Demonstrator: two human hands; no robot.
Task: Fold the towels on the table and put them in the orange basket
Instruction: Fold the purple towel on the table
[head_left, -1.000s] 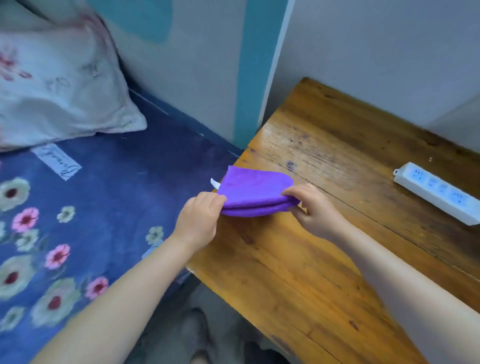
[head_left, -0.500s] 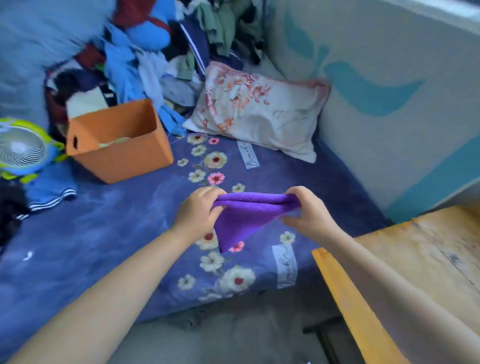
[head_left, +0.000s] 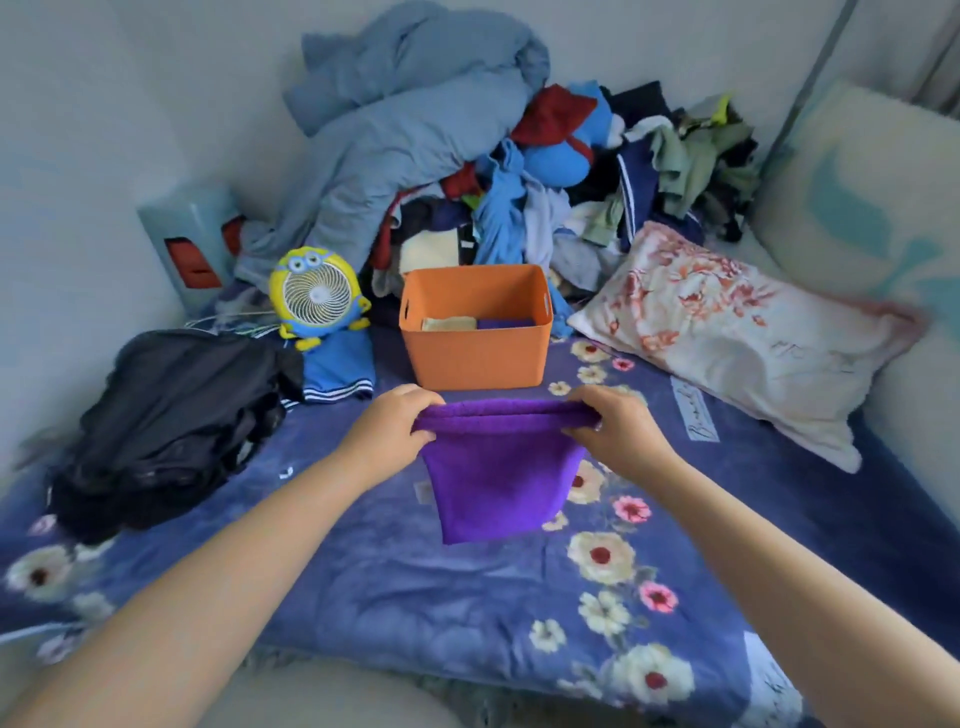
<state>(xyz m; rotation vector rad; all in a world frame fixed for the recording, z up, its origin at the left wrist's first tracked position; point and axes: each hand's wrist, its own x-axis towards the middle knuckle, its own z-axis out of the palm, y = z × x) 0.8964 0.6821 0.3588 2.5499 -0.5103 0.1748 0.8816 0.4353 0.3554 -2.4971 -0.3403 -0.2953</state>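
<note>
A folded purple towel hangs in the air over the bed, just in front of the orange basket. My left hand pinches its top left corner and my right hand pinches its top right corner. The basket stands on the blue flowered bedspread and holds a beige folded towel and a purple folded one. The table is out of view.
A yellow cartoon fan stands left of the basket. Dark clothes lie at the left, a flowered pillow at the right, and a big heap of clothes and a blue quilt rises behind the basket.
My view has swung left from the table to the bed. Both hands have carried the purple towel off the table and now hold it right in front of the basket.
</note>
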